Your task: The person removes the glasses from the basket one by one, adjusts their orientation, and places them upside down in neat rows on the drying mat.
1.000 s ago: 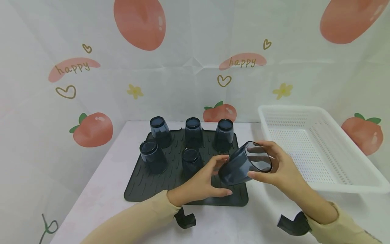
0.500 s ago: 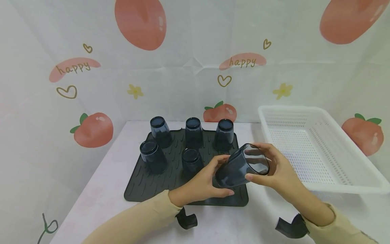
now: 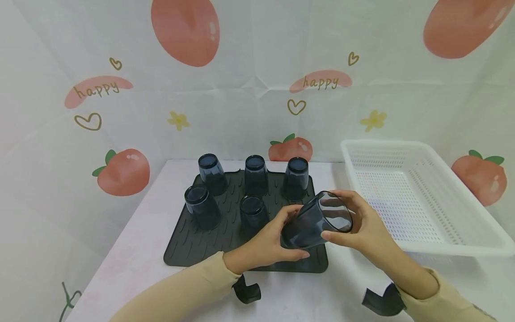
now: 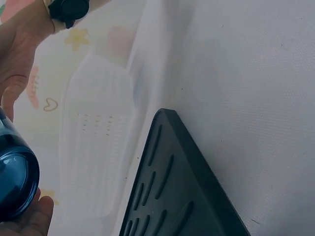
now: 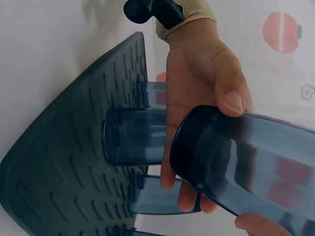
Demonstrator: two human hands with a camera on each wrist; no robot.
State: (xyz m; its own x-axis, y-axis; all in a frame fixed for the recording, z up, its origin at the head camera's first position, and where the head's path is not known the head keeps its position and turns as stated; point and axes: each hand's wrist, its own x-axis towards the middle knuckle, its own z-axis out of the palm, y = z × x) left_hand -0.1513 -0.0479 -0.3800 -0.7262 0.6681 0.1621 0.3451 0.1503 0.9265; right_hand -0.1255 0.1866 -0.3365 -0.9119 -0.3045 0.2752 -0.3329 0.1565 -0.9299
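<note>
A dark blue-tinted drinking glass [image 3: 303,226] is tilted above the right front of the black ribbed mat [image 3: 181,250], its mouth up and to the right. My right hand [image 3: 366,226] grips it near the rim, thumb in front and fingers behind. My left hand [image 3: 261,246] is spread at the glass's base, thumb below and fingers beyond. The right wrist view shows the left hand's palm [image 5: 192,78] with long, relaxed fingers beside the base; whether it bears weight is unclear. In the left wrist view the glass [image 4: 17,182] is partly cut off.
Several matching glasses stand upside down on the mat, including a near-left one [image 3: 201,205] and a near-middle one [image 3: 253,212]. At the right sits a white perforated basket [image 3: 462,243]. A printed cloth [image 3: 241,112] hangs behind the white table [image 3: 132,259].
My right hand has brought the glass slightly left and down, so its base is deeper between the left hand's thumb and fingers. The left hand has hardly moved.
</note>
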